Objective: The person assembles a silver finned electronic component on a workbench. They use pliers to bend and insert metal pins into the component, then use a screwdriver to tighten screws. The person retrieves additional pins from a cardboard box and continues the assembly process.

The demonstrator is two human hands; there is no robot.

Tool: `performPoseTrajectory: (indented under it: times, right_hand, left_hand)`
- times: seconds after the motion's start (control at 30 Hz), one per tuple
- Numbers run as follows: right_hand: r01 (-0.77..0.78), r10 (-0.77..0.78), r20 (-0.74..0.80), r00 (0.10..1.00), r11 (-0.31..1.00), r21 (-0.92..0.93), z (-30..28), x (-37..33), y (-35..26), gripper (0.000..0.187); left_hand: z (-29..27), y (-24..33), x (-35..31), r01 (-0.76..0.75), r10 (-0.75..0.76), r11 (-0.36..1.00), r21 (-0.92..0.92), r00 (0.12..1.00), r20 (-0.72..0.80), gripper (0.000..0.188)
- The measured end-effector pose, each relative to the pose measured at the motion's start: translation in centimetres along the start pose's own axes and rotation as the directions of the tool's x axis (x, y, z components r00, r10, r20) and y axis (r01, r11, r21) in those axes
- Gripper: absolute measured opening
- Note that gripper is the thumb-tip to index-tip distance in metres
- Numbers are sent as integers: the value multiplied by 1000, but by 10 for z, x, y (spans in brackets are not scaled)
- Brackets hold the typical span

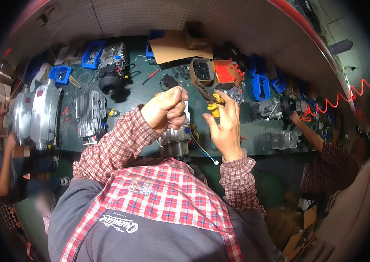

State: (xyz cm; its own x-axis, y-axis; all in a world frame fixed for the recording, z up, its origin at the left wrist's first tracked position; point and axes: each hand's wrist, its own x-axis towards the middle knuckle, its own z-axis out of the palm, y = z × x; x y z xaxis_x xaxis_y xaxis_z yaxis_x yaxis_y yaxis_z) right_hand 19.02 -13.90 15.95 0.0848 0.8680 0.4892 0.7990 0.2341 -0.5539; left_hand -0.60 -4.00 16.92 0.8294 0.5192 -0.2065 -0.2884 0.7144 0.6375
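Both hands raised above the green workbench (pixel 255 139). Left hand (pixel 166 109) curled shut around something thin and pale, perhaps a metal part or a cable end (too hidden by the fingers to name). Right hand (pixel 224 124) closed on the yellow handles of a pair of pliers (pixel 209 99), nose pointing up and to the left, toward the left hand.

Just below the hands, a small metal engine part (pixel 175 142) on the bench edge, with blue wires (pixel 202 150) trailing to a white tip. Likely heavy and stiff for its size, hard-edged, best held by the body rather than by the wires. Wires probably soft and easily kinked or pulled loose. Pliers rigid, the coated handles being the place to grip.

Farther back: a finned engine block (pixel 91 114), blue bins (pixel 60 73), a box of red pieces (pixel 225 72), a box of black pieces (pixel 202 70).
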Motion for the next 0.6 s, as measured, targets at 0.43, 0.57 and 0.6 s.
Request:
performPoseTrajectory:
  times: [0.43,0.57,0.6]
  right_hand:
    - [125,-127,-23,992,991,-50,16,23,-2,28]
    - [-576,315,526,790,92,812,16,7,6,33]
    - [-609,173,607,775,-50,792,12,4,6,36]
  left_hand:
    - [4,9,-19,-6,0,996,-93,998,-63,23]
    - [-14,-1,-12,-142,194,943,301,969,-151,25]
    - [-19,-2,-12,-171,254,888,428,956,-144,25]
